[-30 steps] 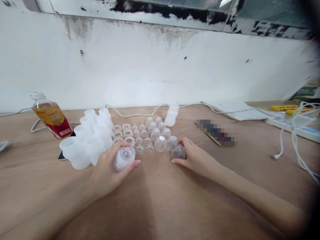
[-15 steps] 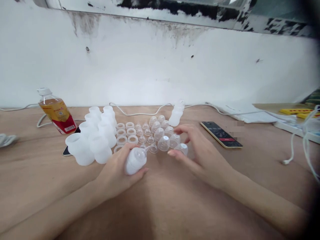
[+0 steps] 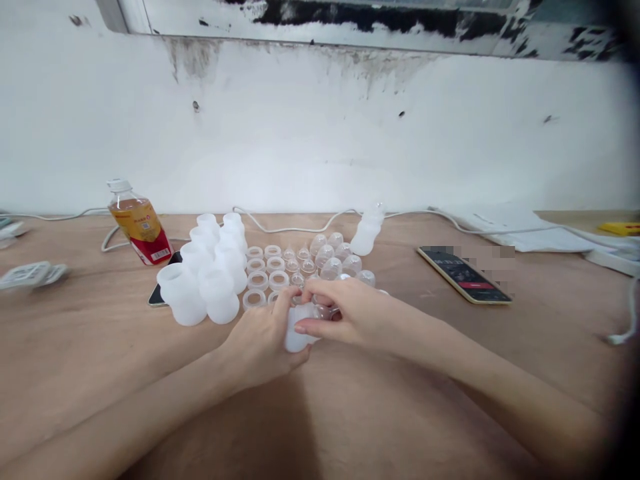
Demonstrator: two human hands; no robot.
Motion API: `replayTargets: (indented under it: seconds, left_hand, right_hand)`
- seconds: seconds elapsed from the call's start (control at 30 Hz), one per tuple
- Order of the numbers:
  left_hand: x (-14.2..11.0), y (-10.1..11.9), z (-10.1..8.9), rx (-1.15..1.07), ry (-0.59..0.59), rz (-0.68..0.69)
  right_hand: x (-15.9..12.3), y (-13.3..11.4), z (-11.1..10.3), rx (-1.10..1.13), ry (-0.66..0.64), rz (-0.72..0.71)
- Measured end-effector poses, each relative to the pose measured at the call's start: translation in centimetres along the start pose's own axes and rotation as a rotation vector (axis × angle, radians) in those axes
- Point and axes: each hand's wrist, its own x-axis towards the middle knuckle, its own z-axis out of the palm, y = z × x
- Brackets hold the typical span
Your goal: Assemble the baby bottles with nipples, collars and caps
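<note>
My left hand is wrapped around the body of a small white baby bottle, tipped with its clear nipple toward the right. Closed around the bottle's upper end is my right hand, its thumb and fingers at the collar; they partly cover the nipple. Just beyond my hands are several clear domed caps, clear nipples and white collar rings in rows. To the left stand several open white bottle bodies. A bottle with a nipple on it stands behind the caps.
A drink bottle stands at the back left. One phone lies at the right; another is partly hidden behind the bottle bodies. A white cable runs along the wall, near a white sheet or bag.
My right hand has moved left from beside the domed caps and closed on the top of the baby bottle. My left hand keeps its hold. The view has shifted slightly left.
</note>
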Motion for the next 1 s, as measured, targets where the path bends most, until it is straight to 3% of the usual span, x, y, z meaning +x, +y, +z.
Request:
replayTargets:
  seconds: [0.2, 0.3, 0.43, 0.5, 0.63, 0.83, 1.0]
  left_hand:
    - [0.2, 0.1, -0.5, 0.009, -0.055, 0.001]
    - [0.2, -0.1, -0.5, -0.024, -0.047, -0.025]
    - [0.1, -0.4, -0.2, -0.044, -0.042, -0.035]
    - [0.0, -0.4, 0.0, -0.054, -0.045, -0.005]
    - [0.2, -0.5, 0.1, -0.075, -0.034, 0.04]
    - [0.6, -0.9, -0.3, -0.163, 0.033, -0.02]
    - [0.4, -0.9, -0.2, -0.172, 0.027, -0.056]
  right_hand:
    - [0.0, 0.2, -0.3, 0.021, -0.034, -0.057]
    - [0.0, 0.3, -0.4, -0.024, -0.024, 0.021]
    - [0.0, 0.2, -0.6, 0.07, -0.228, 0.169]
    - [-0.1, 0.0, -0.8, 0.124, -0.295, 0.132]
    - [-0.2, 0.1, -0.7, 0.051, -0.254, 0.048]
    - [0.0, 0.9, 0.0, -0.023, -0.041, -0.252]
    - [0.3, 0.9, -0.1, -0.02, -0.042, 0.062]
